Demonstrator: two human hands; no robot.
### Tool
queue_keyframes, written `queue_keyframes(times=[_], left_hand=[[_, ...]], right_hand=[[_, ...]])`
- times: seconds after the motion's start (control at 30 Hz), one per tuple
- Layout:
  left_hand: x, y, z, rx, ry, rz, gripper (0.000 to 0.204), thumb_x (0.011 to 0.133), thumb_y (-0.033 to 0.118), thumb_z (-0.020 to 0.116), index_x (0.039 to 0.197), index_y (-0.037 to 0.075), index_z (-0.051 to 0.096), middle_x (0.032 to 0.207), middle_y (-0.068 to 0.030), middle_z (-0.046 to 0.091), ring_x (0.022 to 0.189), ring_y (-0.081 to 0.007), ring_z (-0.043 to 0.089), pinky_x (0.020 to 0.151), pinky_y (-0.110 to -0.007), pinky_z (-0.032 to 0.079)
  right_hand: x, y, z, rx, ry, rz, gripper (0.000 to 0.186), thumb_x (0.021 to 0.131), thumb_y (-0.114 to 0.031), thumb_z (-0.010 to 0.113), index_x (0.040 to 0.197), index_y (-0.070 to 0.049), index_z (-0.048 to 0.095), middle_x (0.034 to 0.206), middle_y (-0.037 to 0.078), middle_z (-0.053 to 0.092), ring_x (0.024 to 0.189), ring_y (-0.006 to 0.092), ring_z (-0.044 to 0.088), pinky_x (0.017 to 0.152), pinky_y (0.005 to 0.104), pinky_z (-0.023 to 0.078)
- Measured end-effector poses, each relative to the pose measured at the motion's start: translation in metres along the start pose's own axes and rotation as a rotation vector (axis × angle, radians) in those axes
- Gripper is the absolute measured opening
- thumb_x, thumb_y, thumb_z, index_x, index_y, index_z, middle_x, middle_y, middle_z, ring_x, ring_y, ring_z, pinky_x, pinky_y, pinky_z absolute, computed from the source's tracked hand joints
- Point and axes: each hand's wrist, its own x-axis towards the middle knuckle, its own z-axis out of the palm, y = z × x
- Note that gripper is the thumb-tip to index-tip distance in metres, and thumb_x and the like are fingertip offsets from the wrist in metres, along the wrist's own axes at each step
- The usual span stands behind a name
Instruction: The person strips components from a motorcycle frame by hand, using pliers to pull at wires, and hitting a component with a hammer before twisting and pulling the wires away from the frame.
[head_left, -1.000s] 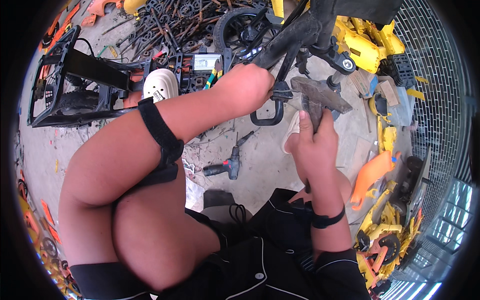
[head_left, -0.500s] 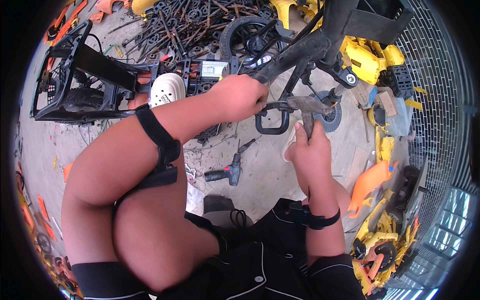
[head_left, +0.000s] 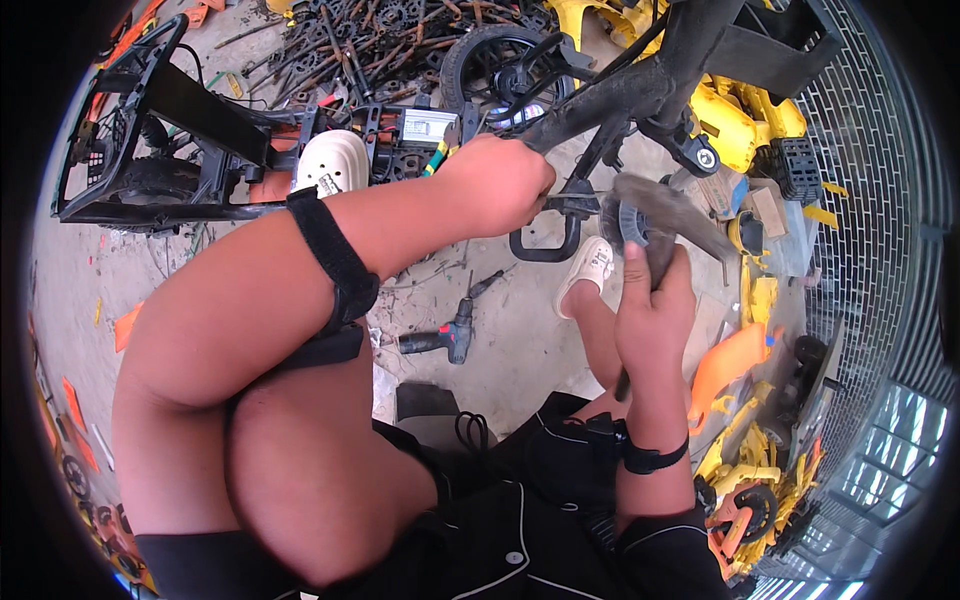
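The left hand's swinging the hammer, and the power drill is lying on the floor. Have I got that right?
One slip: the head view shows the hammer in the right hand, not the left hand. The power drill is lying on the floor.

A vehicle workshop: a cordless drill (head_left: pixel 458 336) lies on the gray floor (head_left: pixel 525 350), the right hand (head_left: pixel 655 320) grips a hammer (head_left: pixel 672 212), dark metal parts (head_left: pixel 350 50) are heaped near a wheel (head_left: pixel 512 76), and yellow body panels (head_left: pixel 724 125) are piled beyond.
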Motion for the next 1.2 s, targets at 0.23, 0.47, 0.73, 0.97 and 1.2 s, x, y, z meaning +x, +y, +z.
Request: queue_keyframes(times=[0.23,0.47,0.73,0.97,1.2], left_hand=[[0.001,0.010,-0.004,0.037,-0.030,0.020,0.014,0.086,0.019,0.066,0.085,0.008,0.075,0.080,-0.0152,0.074,0.081,-0.0368,0.074,0.078,-0.049,0.058],[0.008,0.016,-0.002,0.062,-0.075,-0.010,0.015,0.087,0.019,0.066,0.085,0.007,0.076,0.081,-0.0156,0.075,0.083,-0.0362,0.075,0.083,-0.047,0.058],[0.014,0.020,0.000,0.069,-0.111,-0.008,0.015,0.089,0.018,0.067,0.087,0.007,0.077,0.085,-0.0164,0.076,0.085,-0.0354,0.075,0.082,-0.047,0.058],[0.014,0.023,-0.002,0.059,-0.132,-0.015,0.014,0.090,0.018,0.070,0.091,0.006,0.078,0.088,-0.0156,0.077,0.089,-0.0345,0.076,0.083,-0.046,0.058],[0.018,0.022,0.000,0.010,-0.124,-0.038,0.015,0.091,0.020,0.072,0.094,0.007,0.079,0.091,-0.0147,0.077,0.092,-0.0336,0.076,0.084,-0.045,0.059]], right_hand=[[0.013,0.011,0.002,-0.100,-0.159,0.018,0.034,0.105,-0.030,0.061,0.110,0.002,0.055,0.085,0.031,0.070,0.085,0.0539,0.068,0.074,0.0594,0.053],[0.017,0.031,0.014,-0.232,-0.128,-0.022,0.032,0.103,-0.030,0.065,0.108,0.000,0.054,0.083,0.031,0.069,0.082,0.0521,0.069,0.069,0.0549,0.053],[0.014,0.032,0.017,-0.289,-0.169,-0.023,0.036,0.103,-0.031,0.064,0.113,0.001,0.052,0.087,0.032,0.069,0.084,0.0538,0.068,0.070,0.0571,0.053],[0.013,0.035,0.026,-0.351,-0.124,0.002,0.034,0.103,-0.031,0.064,0.109,0.001,0.053,0.084,0.032,0.068,0.081,0.0537,0.067,0.068,0.0591,0.051],[0.004,0.039,0.030,-0.157,0.094,-0.113,0.035,0.103,-0.030,0.063,0.113,0.002,0.052,0.086,0.032,0.069,0.082,0.0547,0.067,0.069,0.0591,0.052]])
